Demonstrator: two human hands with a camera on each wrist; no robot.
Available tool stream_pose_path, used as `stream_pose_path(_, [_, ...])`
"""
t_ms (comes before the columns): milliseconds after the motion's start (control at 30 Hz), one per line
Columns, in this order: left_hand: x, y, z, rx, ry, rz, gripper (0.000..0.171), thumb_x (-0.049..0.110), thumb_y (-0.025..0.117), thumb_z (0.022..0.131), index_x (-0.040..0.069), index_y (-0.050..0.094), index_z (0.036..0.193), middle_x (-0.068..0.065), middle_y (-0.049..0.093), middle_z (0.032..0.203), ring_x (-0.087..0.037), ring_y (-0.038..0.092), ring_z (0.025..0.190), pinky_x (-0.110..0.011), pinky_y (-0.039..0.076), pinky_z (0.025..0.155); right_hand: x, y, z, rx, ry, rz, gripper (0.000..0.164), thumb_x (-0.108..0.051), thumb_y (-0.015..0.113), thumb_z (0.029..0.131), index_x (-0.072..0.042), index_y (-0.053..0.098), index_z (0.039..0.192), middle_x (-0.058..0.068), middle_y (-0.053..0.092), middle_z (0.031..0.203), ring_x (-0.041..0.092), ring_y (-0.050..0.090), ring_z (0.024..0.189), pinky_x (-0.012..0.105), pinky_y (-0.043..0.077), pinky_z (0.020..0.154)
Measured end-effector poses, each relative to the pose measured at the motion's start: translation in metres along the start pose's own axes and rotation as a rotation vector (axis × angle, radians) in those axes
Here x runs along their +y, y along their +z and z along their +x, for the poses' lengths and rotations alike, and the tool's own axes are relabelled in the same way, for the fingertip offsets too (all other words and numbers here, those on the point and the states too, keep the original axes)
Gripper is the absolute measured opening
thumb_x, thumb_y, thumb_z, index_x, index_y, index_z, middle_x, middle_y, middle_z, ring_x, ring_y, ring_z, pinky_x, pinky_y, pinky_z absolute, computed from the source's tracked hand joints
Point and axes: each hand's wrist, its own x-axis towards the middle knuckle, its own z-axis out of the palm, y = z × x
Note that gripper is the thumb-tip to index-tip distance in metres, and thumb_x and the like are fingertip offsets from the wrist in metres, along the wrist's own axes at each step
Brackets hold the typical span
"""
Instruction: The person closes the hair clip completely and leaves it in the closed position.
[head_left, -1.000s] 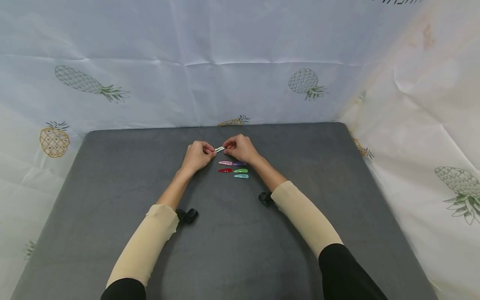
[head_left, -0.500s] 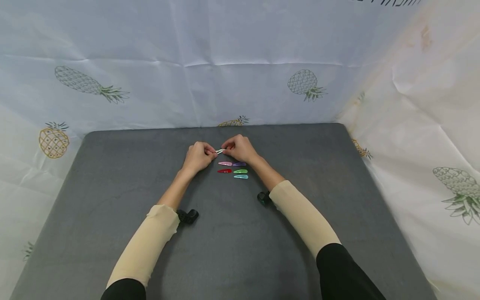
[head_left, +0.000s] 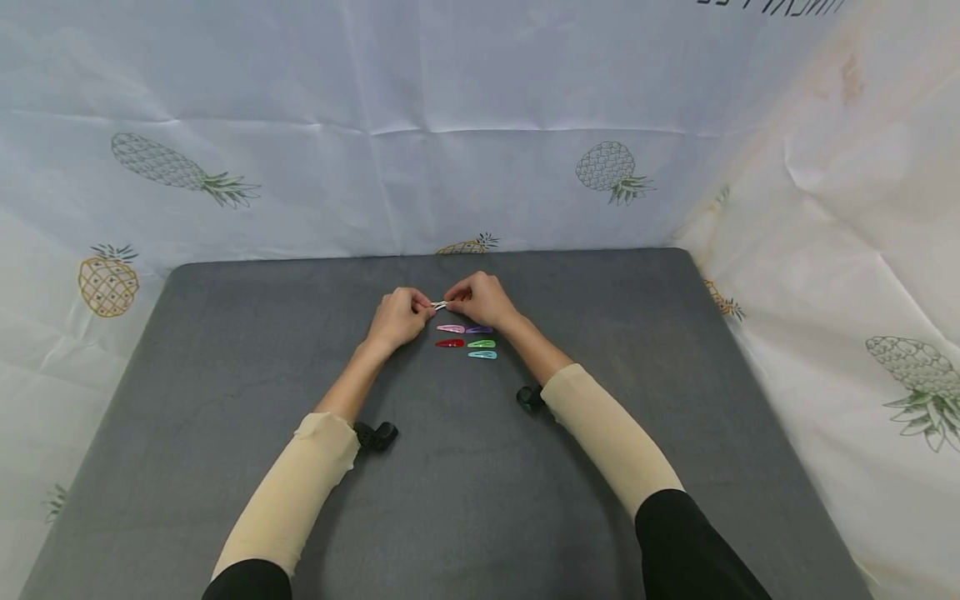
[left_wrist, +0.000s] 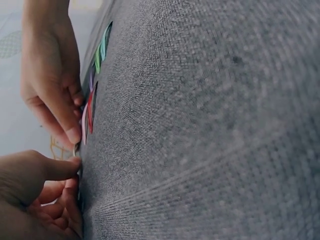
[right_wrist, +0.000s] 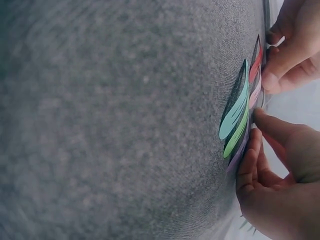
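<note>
A white snap hair clip [head_left: 439,306] spans the small gap between my two hands. My left hand [head_left: 397,318] pinches its left end between thumb and fingers. At its other end my right hand [head_left: 482,301] pinches it the same way; the fingertips cover much of the clip. Just in front lie a pink hair clip [head_left: 451,328] and a purple hair clip [head_left: 479,329], side by side. Below them are a red hair clip [head_left: 450,342] and a green hair clip [head_left: 482,343]. A light blue hair clip [right_wrist: 234,119] lies nearest my body, under the green one.
The grey table [head_left: 450,500] ends at a far edge just behind my hands. A white pineapple-print cloth [head_left: 480,183] hangs behind and beside it. Black wrist cameras [head_left: 377,436] stick out inward from my sleeves.
Both hands keep their pinch on the white hair clip. It sits a little less slanted, and the right fingertips have shifted slightly along it. The other hair clips lie unmoved.
</note>
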Motion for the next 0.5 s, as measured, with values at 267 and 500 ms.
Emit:
stream_pose_path(267, [0.0, -0.0005, -0.0009, -0.014, 0.007, -0.01, 0.016, 0.013, 0.071, 0.105, -0.001, 0.079, 0.104, -0.014, 0.075, 0.091, -0.016, 0.056, 0.068, -0.029, 0.041, 0.064, -0.0007, 0.0005, -0.0023, 0.006, -0.025, 0.0, 0.017, -0.015, 0.077, 0.102, -0.006, 0.085, 0.115, 0.012, 0.083, 0.101, 0.02, 0.072, 0.081, 0.022, 0.05, 0.07])
stream_pose_path(500, [-0.0011, -0.0002, -0.0025, -0.007, 0.02, -0.016, 0.017, 0.014, 0.07, 0.106, 0.0, 0.08, 0.103, -0.014, 0.075, 0.089, -0.014, 0.055, 0.064, -0.029, 0.041, 0.062, 0.0005, 0.0006, -0.0011, 0.005, -0.035, -0.007, 0.017, -0.015, 0.078, 0.102, -0.005, 0.084, 0.115, 0.012, 0.083, 0.1, 0.021, 0.073, 0.082, 0.019, 0.048, 0.068])
